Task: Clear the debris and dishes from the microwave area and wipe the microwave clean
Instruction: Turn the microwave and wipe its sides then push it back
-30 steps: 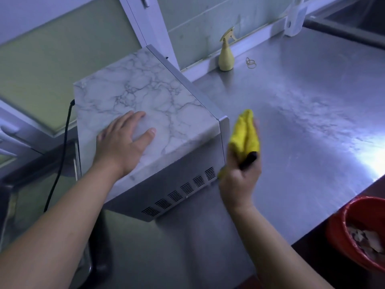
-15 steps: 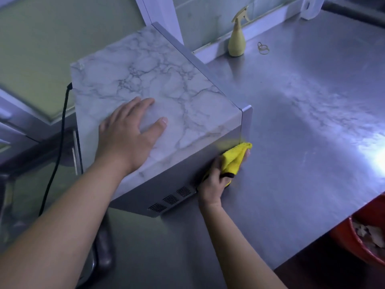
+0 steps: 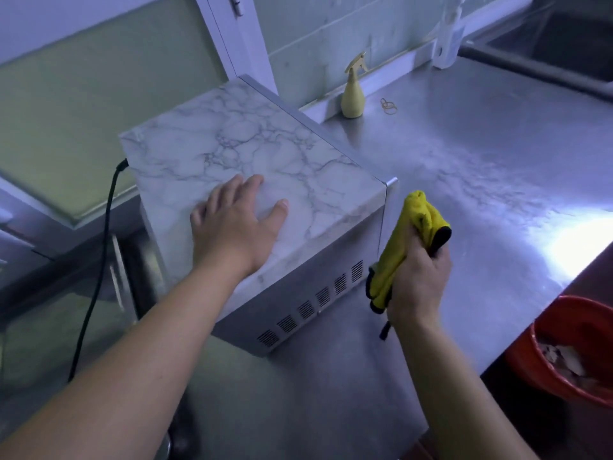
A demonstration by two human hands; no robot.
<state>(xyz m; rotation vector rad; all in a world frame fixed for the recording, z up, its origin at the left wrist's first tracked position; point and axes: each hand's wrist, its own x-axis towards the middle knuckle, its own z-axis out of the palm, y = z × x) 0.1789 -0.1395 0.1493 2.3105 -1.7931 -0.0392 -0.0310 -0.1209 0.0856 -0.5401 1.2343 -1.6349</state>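
Observation:
The microwave (image 3: pixel 292 161) has a marble-patterned top and a silver vented side, and stands on the steel counter (image 3: pixel 481 194). My left hand (image 3: pixel 235 227) lies flat on its top, fingers spread, near the front edge. My right hand (image 3: pixel 419 277) grips a bunched yellow cloth (image 3: pixel 414 227) with black trim. The cloth is held up just right of the microwave's near corner, apart from its side.
A yellow spray bottle (image 3: pixel 353 94) and rubber bands (image 3: pixel 388 106) sit by the back wall. A red bin (image 3: pixel 537 366) with scraps stands below the counter's right edge. A black power cord (image 3: pixel 99 260) hangs left of the microwave. A sink (image 3: pixel 564 44) lies far right.
My right hand wiped down along the microwave's vented side with the cloth, then lifted away to the right. My left hand stayed flat on top.

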